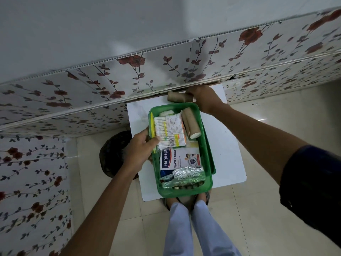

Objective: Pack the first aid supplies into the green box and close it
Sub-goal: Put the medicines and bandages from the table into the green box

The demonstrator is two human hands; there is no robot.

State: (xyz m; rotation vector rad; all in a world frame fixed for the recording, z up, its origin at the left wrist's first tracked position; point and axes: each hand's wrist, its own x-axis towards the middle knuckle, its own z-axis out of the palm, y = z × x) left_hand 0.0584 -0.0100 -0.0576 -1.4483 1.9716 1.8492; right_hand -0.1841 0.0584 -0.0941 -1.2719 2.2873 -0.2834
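A plaster box (180, 158) reading "Hansaplast"-style lettering, partly hidden, and "WASHPROOF" is lying in the middle of the open green box (207, 157), which is sitting on a small white table (228, 145). Beyond it in the box are lying a pack of cotton buds (162, 132), a small carton (177, 130) with print too small to read, and a tan bandage roll (191, 124). Crumpled foil strips (184, 177) are filling the near end. The left hand (142, 150) is gripping the box's left rim, thumb pressing the cotton buds. At the table's far edge, the right hand (203, 97) is closing around a second bandage roll (178, 97).
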